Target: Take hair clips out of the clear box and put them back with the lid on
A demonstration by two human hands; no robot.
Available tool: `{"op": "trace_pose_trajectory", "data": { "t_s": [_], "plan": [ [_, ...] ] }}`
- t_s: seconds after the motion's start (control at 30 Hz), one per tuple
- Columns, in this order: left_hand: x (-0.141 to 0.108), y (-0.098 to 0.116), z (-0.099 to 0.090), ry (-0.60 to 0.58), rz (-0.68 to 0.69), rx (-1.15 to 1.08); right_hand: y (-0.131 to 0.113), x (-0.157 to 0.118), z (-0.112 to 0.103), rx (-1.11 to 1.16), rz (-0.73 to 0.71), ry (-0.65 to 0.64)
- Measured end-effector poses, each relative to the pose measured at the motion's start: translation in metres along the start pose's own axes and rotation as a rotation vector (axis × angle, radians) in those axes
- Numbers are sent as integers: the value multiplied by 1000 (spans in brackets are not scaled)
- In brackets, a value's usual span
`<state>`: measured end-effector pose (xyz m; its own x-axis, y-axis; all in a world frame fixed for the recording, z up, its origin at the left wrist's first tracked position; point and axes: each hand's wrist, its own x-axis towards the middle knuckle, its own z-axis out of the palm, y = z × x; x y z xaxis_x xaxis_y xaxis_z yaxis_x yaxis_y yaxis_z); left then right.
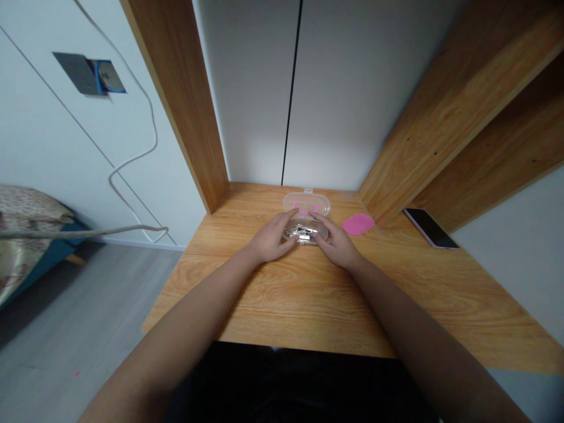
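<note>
Nearest in the head view is the person's black clothing, by the front edge of the brown wooden worktop. Near the back edge sits a clear plastic box with round ends. The left hand and right hand hold its two ends, fingers half open and bent around it. I can't tell if a thumb pins anything inside. So far, the box is open and shiny metal bits lie in it. Its clear lid, folded toward the back edge, isn't shut. A flat pink pad lies outside, to the right.
</note>
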<state>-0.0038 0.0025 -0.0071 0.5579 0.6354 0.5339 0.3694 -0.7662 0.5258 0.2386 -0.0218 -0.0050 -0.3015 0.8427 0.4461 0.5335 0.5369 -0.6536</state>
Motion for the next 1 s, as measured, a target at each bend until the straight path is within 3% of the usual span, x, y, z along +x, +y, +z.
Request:
{"op": "trace_pose_trajectory", "data": {
  "t_s": [1.0],
  "plan": [
    [0,0,0,-5,3,-7,1,0,1,2,-1,-3]
  ]
}}
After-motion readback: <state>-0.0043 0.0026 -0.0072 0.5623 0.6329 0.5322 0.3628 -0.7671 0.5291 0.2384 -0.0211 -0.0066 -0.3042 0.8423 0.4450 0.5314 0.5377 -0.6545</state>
